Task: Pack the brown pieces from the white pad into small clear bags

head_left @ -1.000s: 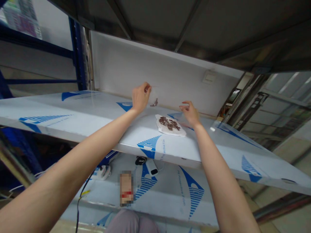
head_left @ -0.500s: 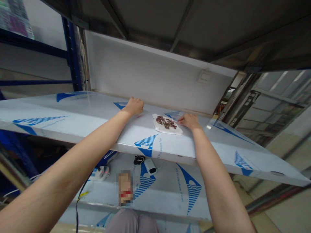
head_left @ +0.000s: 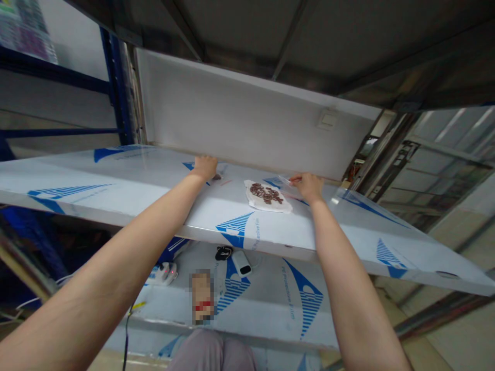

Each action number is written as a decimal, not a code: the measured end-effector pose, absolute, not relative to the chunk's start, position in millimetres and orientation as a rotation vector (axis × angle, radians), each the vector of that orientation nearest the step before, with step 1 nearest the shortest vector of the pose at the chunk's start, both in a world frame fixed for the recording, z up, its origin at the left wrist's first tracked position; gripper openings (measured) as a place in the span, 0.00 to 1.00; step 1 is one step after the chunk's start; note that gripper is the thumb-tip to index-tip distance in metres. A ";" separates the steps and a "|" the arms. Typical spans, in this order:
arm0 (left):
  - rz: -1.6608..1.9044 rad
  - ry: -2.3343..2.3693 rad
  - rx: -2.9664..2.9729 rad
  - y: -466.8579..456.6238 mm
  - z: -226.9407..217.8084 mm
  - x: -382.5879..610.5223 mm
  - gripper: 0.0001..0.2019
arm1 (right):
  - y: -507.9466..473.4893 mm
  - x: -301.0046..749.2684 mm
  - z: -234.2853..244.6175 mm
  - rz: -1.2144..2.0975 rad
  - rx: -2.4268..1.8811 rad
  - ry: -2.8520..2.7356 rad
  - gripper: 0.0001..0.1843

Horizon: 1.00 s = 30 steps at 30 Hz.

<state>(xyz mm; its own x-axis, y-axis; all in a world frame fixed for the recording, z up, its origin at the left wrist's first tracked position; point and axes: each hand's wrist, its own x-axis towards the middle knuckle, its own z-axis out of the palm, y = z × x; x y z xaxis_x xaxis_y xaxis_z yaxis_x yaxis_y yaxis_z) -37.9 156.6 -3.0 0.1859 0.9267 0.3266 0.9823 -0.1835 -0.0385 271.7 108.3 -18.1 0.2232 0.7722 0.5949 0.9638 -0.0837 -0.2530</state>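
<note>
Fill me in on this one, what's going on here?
A person works with both bare hands at a film-covered shelf. The right hand pinches a piece of clear film. The left hand is beside a small brown clump; its fingertips are hidden, so its grip is unclear. Between the hands, small brown pieces lie on a white sheet.

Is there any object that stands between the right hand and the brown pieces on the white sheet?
Nothing solid visibly blocks the right hand from the brown pieces. Only the clear film it holds and a thin pinkish strip beside the white sheet show between them.
</note>
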 end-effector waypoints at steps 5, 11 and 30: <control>-0.770 -1.417 -2.385 156.3 0.9 -25.1 0.13 | 112.1 254.9 -9.3 -0.125 -1.478 -1.535 0.09; -1.392 -0.934 -3.047 133.7 0.6 26.7 0.15 | 108.0 222.0 -2.9 0.056 -1.168 -1.626 0.08; -1.745 -1.219 -2.811 144.9 -10.1 31.5 0.12 | 98.0 199.8 -1.9 0.042 -1.105 -1.756 0.13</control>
